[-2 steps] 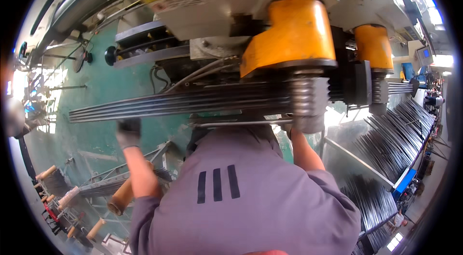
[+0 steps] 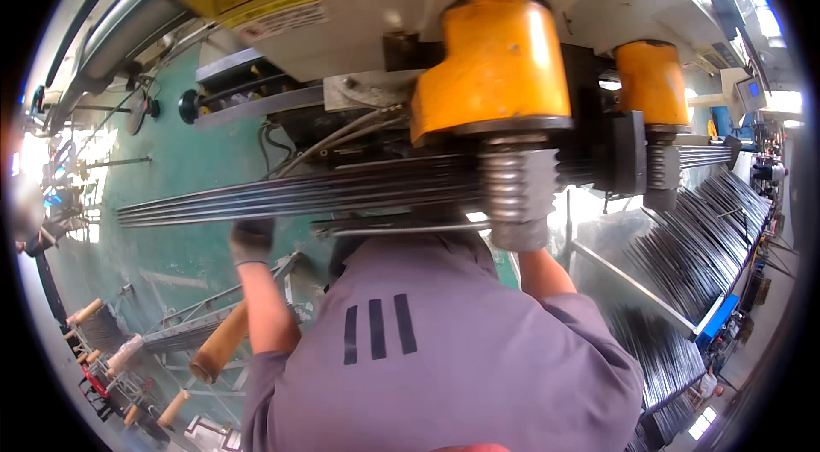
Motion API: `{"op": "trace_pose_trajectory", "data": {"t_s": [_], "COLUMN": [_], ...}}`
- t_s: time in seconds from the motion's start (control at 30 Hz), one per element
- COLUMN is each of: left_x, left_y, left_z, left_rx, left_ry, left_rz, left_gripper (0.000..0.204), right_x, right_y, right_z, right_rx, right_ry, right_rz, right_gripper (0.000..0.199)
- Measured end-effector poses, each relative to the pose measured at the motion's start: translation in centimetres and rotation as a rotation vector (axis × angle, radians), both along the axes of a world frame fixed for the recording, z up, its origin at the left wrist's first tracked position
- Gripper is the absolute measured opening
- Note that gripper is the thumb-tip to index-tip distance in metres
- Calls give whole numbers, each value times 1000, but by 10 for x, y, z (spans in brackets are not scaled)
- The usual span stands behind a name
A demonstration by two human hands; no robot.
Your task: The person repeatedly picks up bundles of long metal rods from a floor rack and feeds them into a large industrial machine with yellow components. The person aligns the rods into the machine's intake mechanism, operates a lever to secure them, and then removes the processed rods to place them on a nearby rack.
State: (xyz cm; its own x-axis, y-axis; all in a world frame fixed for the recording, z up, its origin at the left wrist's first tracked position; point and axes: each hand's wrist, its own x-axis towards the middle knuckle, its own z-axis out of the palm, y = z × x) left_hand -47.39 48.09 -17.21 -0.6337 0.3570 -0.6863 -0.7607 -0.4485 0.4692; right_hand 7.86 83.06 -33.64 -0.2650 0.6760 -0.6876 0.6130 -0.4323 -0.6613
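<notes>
Bundle of long thin dark metal rods [image 2: 307, 191] lies level across the middle of the view, running through a big machine [image 2: 342, 16] under its two orange roller housings [image 2: 495, 59]; ribbed steel rollers [image 2: 512, 187] press against the rods. Left hand [image 2: 250, 240], in a dark grey glove, is raised just beneath the left part of the bundle, touching or nearly touching it; can't tell whether its grip is spread or closed on a rod. Right hand [image 2: 519, 234], in a light grey glove, sits right below the nearer ribbed roller, by a single rod [image 2: 393, 228] lying under the bundle; grip state can't be told either. Grey shirt with three dark stripes [image 2: 427, 358] fills the lower centre. On the right a sloped rack [image 2: 683, 281] holds many more dark rods side by side, with a blue bin [image 2: 716, 319] at its lower edge, contents not visible. Lower left: metal frame with wooden-handled pegs [image 2: 218, 349] over the green floor [image 2: 184, 161]
</notes>
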Motion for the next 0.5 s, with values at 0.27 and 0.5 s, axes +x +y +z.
{"op": "trace_pose_trajectory", "data": {"t_s": [0.27, 0.5], "left_x": [84, 63], "left_y": [106, 128], "left_z": [27, 64], "left_rx": [-64, -237], "left_ry": [194, 708], "left_rz": [-434, -739], "left_gripper": [34, 31], "right_x": [-10, 19], "right_y": [29, -3], "right_z": [78, 44], "right_rx": [-155, 171], "right_ry": [144, 207], "right_rz": [-381, -127], "right_gripper": [22, 27]}}
